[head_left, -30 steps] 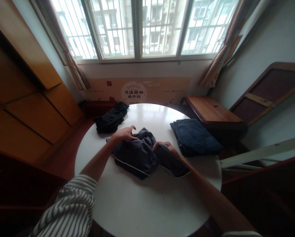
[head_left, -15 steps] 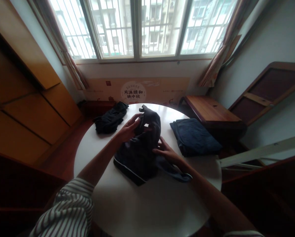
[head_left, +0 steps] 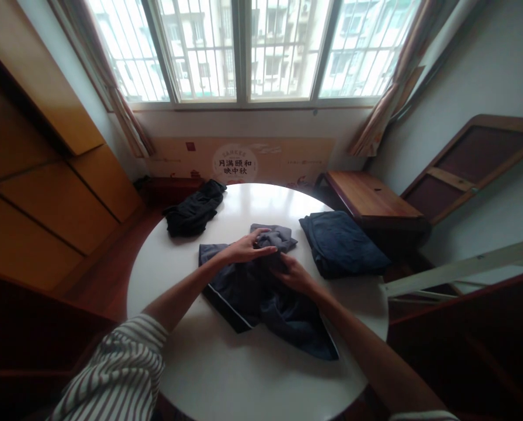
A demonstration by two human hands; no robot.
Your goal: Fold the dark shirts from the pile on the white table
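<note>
Left hand (head_left: 249, 249) palm-down, right hand (head_left: 295, 275) curled, close together

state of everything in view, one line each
left hand, fingers curled over the gathered cloth
right hand, fingers down on the cloth
navy piped garment, unfolded, bunched under both hands
black garment, bunched on the table
blue garment, folded
round white table, bearing all three garments
curtains, drawn aside

Bright barred windows (head_left: 200, 52), tied-back curtains (head_left: 386, 111), orange wooden cupboards (head_left: 46, 193), reddish floor (head_left: 112, 251)
</note>
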